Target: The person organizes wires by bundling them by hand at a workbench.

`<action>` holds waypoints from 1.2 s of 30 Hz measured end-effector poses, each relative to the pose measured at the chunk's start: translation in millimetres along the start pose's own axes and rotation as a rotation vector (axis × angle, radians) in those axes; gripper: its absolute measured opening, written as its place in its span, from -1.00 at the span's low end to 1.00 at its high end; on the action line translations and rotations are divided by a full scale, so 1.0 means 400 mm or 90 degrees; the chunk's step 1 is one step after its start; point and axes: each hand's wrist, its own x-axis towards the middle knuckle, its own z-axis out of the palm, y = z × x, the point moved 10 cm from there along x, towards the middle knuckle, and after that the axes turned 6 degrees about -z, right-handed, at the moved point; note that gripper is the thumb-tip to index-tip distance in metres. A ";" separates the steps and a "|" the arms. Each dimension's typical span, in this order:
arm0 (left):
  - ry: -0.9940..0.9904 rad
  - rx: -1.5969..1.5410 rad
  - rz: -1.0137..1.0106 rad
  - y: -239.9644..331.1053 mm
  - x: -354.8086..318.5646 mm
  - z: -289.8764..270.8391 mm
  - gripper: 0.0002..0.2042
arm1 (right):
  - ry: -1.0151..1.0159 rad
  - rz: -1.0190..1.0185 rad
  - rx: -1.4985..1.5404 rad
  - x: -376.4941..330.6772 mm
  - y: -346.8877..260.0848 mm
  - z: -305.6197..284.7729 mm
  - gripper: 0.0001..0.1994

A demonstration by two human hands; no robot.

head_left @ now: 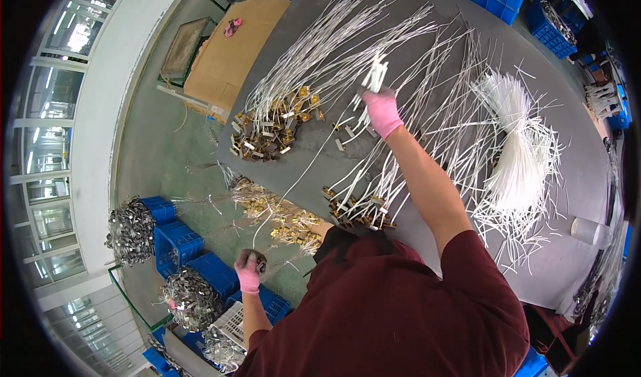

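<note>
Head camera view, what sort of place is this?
Probably a factory assembly workshop: a large gray worktable carries bundled white wires and piled brass-coloured metal parts, with blue plastic crates beside it.

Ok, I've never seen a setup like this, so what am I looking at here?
There's no machine here, just a person's right hand and left hand, both in pink gloves. The one picture comes from a wide fisheye camera worn on the head, looking down, so straight edges bend. On the grey table lie loose white wires, a pile of small metal parts and, to the right, a thick white bundle. The right hand grips some white strands, blurred. The left hand, beyond the table's edge, seems to hold one long white wire.
</note>
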 end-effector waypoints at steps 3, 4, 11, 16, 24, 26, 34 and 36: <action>-0.027 -0.060 -0.054 0.043 0.030 0.089 -0.62 | -0.088 -0.038 -0.029 -0.003 0.014 0.021 -0.51; -0.020 -0.062 -0.056 0.047 0.032 0.097 -0.62 | -0.050 -0.001 -0.011 -0.002 -0.014 0.002 -0.52; -0.146 -0.171 -0.044 0.134 0.098 0.271 -0.68 | -0.062 0.064 0.006 -0.012 -0.011 0.000 -0.58; -0.200 -0.208 -0.046 0.178 0.173 0.396 -0.69 | -0.293 0.205 -0.203 -0.240 0.004 0.156 -0.65; -0.229 0.253 0.214 0.339 0.330 0.564 -0.71 | -0.442 -0.226 -0.234 -0.249 0.048 0.241 -0.70; -0.288 0.084 0.051 0.379 0.339 0.617 -0.70 | -0.385 -0.136 -0.203 -0.228 0.080 0.229 -0.69; -0.222 0.345 0.186 0.417 0.442 0.756 -0.58 | -0.408 -0.087 -0.431 -0.156 0.056 0.179 -0.76; -0.053 0.573 0.398 0.516 0.421 0.796 -0.66 | -0.354 0.048 -0.399 -0.105 0.081 0.117 -0.75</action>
